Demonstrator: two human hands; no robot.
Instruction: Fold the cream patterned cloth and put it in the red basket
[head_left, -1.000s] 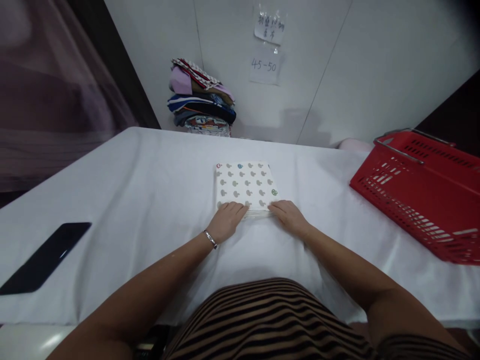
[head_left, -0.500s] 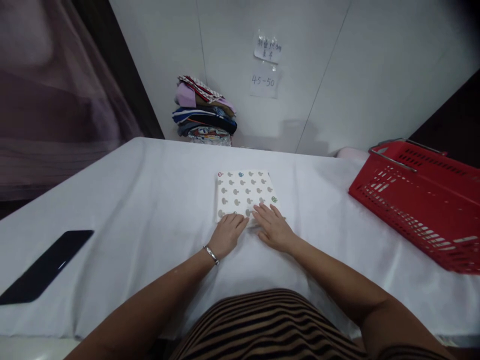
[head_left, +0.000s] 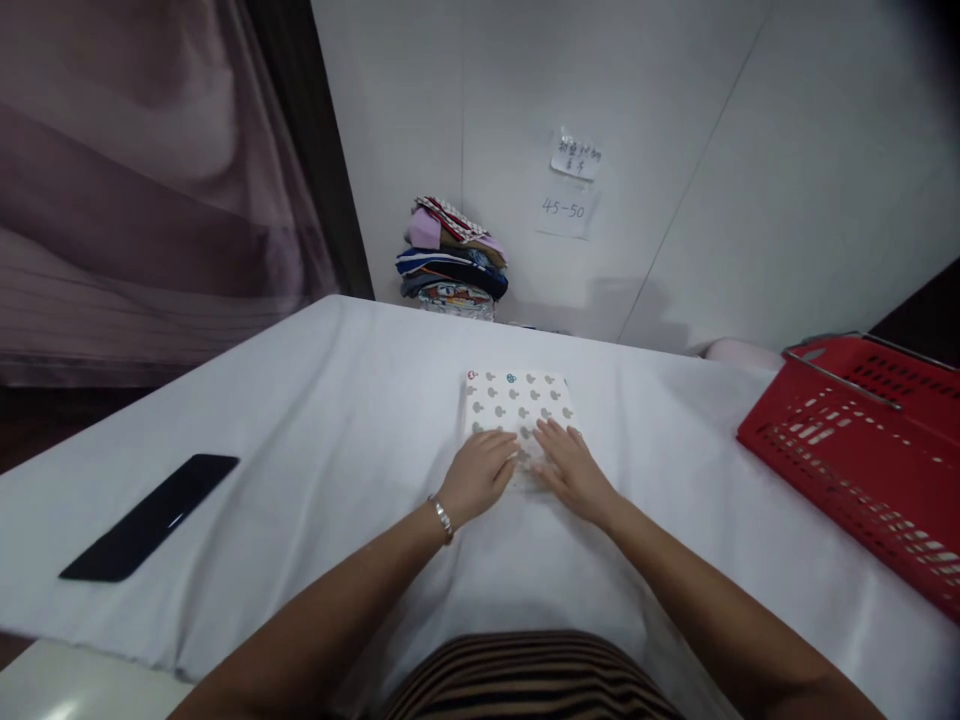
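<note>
White table (head_left: 300, 420); both flat hands, left hand (head_left: 480, 472), right hand (head_left: 574, 468), press folded cloth's (head_left: 517, 400) near edge

A white tablecloth (head_left: 300, 440) covers the table. At its centre lies a folded cloth (head_left: 517, 405), cream-white with rows of small grey shapes, plus one red and one teal shape along its far edge. At nine o'clock from it sits a flat, glossy black phone (head_left: 150, 515). At three o'clock is a bright red basket (head_left: 862, 460) with a grey metal handle. At twelve o'clock, against the white wall (head_left: 712, 150), stands a stack of folded clothes (head_left: 454, 255): red-and-white check on top, then lilac, tan, navy with lighter stripes, and a multicoloured print at the bottom. A silver bracelet (head_left: 442, 518) circles the left wrist. At six o'clock, the person's top (head_left: 525, 680) is striped black and brown.
</note>
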